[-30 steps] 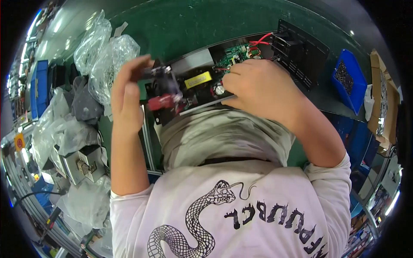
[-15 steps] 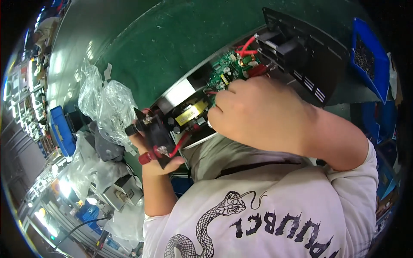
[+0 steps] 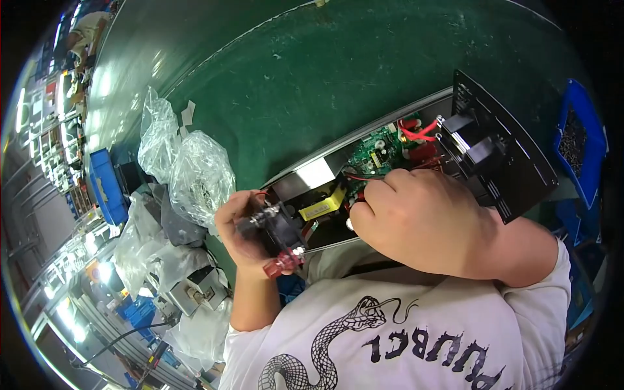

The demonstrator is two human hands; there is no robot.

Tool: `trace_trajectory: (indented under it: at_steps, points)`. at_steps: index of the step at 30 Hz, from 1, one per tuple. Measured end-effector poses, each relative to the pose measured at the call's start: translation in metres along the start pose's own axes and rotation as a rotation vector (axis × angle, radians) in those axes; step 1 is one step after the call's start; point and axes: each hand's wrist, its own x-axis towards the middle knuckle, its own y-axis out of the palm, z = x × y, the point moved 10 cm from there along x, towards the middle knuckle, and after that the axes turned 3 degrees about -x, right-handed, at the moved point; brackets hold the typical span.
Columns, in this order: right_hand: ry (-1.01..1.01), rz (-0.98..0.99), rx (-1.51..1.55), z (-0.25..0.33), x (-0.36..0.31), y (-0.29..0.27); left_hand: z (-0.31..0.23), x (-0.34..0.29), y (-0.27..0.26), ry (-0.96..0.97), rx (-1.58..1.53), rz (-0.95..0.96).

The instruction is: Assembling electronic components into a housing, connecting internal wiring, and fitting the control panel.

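A long open metal housing [image 3: 296, 179] lies tilted before me, with a green circuit board [image 3: 377, 148] and a yellow-wrapped transformer [image 3: 325, 205] inside. My left hand [image 3: 235, 237] is closed round a small black end panel [image 3: 283, 227] at the housing's left end; a red terminal post [image 3: 283, 263] sticks out of this panel. Over the housing's near edge, my right hand [image 3: 422, 218] reaches in with curled fingers beside the transformer; whatever its fingertips hold is hidden. A larger black end plate [image 3: 520, 162] stands at the right end, close to red wires [image 3: 419, 133].
Crumpled clear plastic bags [image 3: 201, 169] lie left of the housing on the green tabletop [image 3: 312, 71]. A blue bin of small dark parts [image 3: 575, 143] sits at the far right. Another blue bin [image 3: 107, 185] and a metal box [image 3: 198, 292] are at the left.
The housing and both hands have shifted right and somewhat downward in the picture. My left hand now wraps round the outside of the small end panel, which has turned against the housing's end.
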Motion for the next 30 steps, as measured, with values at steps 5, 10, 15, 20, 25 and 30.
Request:
trace_trajectory:
  at_steps: [5, 10, 15, 20, 25, 30]
  points:
    - [-0.006, 0.02, 0.006, 0.001, 0.002, 0.001, -0.023, 0.007, 0.015, -0.057, 0.051, -0.053]
    - [-0.105, 0.008, -0.127, 0.012, 0.004, 0.0, -0.011, 0.014, 0.005, -0.116, 0.062, -0.141]
    - [-0.13, 0.015, -0.154, 0.013, 0.004, 0.002, -0.021, 0.013, 0.014, -0.124, 0.002, -0.257]
    - [-0.118, -0.005, -0.174, 0.014, 0.001, 0.003, -0.021, 0.009, 0.02, -0.195, 0.056, -0.276]
    - [-0.116, -0.028, -0.166, 0.014, 0.001, 0.004, -0.023, 0.006, 0.031, -0.223, -0.058, -0.288]
    - [-0.125, -0.179, -0.126, 0.016, -0.006, -0.009, -0.036, 0.017, 0.047, -0.115, 0.173, -0.148]
